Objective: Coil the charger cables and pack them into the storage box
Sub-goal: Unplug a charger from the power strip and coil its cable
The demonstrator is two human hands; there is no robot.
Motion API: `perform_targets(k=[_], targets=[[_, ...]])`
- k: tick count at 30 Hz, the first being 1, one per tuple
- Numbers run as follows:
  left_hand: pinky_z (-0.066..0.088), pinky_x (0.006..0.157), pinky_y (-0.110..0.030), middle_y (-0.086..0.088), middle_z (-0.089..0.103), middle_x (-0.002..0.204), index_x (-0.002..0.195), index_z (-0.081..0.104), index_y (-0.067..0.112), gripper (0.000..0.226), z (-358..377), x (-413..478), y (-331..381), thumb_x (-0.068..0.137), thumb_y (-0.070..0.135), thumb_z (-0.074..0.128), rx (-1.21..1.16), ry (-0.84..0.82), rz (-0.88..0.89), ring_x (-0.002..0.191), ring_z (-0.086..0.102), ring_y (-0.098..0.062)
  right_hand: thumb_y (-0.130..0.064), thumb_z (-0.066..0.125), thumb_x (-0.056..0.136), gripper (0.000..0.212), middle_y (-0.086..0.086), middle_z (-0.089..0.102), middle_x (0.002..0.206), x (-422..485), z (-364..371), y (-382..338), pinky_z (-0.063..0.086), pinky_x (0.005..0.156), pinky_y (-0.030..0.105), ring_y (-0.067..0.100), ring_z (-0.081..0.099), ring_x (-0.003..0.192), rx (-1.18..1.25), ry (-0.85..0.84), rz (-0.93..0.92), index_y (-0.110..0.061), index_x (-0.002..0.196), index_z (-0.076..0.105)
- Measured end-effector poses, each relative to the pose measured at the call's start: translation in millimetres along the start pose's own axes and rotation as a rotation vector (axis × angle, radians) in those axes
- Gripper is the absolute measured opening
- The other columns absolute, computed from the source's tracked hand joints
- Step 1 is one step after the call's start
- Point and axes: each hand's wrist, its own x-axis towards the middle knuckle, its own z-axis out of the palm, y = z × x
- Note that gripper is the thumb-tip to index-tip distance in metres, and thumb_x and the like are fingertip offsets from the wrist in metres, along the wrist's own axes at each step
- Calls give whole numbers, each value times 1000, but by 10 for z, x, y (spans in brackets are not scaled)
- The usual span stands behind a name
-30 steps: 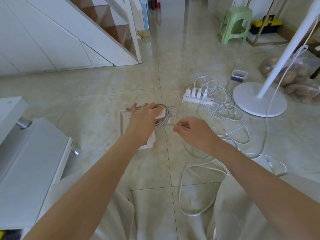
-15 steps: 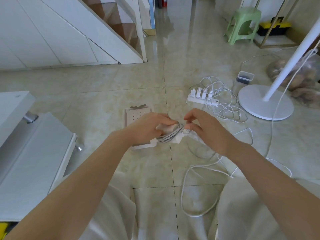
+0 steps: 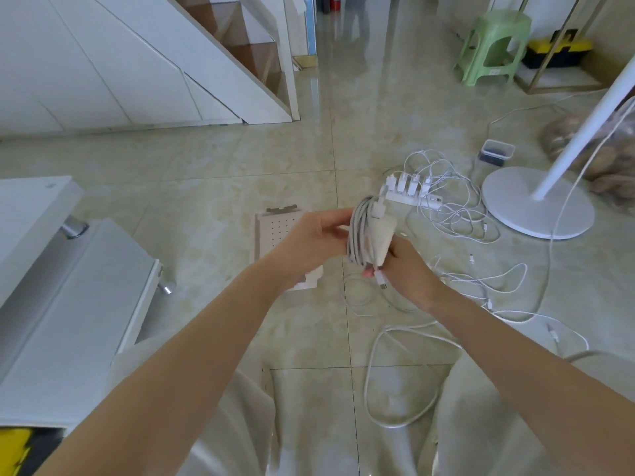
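1. Fingers of the left hand [image 3: 309,245] curl round the left side of the coiled cable [image 3: 357,235], held upright in the air above the floor; their tips are hidden behind the loops.
2. Just to the right, the right hand [image 3: 409,273] grips the lower end of the charger brick [image 3: 381,238], which lies against the coil; its fingers are wrapped under the bundle and mostly out of sight; a connector [image 3: 382,282] pokes out below them.
3. Hidden or cut off: the white cabinet [image 3: 68,286] runs off the left edge; the flat white box [image 3: 275,231] with a dotted face lies on the tiles, its right part covered by the left wrist; the fan base [image 3: 537,204] shows whole, but its pole leaves the frame at the right.
4. Room: bare tiles open out left of the box and beyond it towards the stairs; right of the hands the floor is crowded; the power strip [image 3: 412,199] lies just behind the coil, with loose cables [image 3: 457,218] tangled from it to the fan base and down beside the right forearm.
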Motion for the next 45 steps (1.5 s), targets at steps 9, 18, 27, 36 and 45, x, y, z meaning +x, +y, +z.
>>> perform_targets(k=[9, 18, 27, 36, 45], targets=[[47, 98, -35, 8, 70, 100, 110, 70, 21, 36, 384, -133, -581, 83, -2, 63, -214, 389, -283, 86, 63, -4, -3, 30, 97, 26, 0, 50, 62, -76, 347, 457, 38, 55, 21, 10, 43, 57, -219, -63, 349, -10, 84, 52], [45, 79, -33, 6, 69, 87, 85, 67, 28, 27, 523, -536, -1128, 86, 3, 56, -476, 658, -495, 83, 58, -14, 1, 36, 94, 21, 8, 61, 81, -349, 743, 611, 40, 44, 10, 9, 47, 57, -222, -139, 418, -5, 107, 51], [50, 81, -40, -8, 59, 95, 108, 52, 7, 19, 252, -750, -1273, 89, 9, 55, -699, 825, -552, 89, 58, -22, -1, 59, 82, 8, 14, 69, 74, -357, 997, 478, 56, 57, 19, 13, 66, 56, -36, -12, 311, -3, 85, 66], [53, 83, -39, -18, 57, 100, 107, 50, 2, 13, 176, -1073, -1416, 94, 4, 48, -940, 903, -461, 90, 61, -29, -5, 64, 85, 8, 7, 67, 71, -488, 1227, 505, 56, 65, 16, 7, 63, 59, 208, -55, 329, -8, 78, 67], [51, 71, -33, -9, 61, 81, 93, 46, 10, 10, 27, -1665, -1731, 93, 0, 48, -1098, 1053, -433, 72, 62, -21, -10, 47, 96, 20, 9, 64, 90, -527, 1798, 708, 56, 76, 21, 14, 64, 84, 315, -81, 320, -6, 84, 62]])
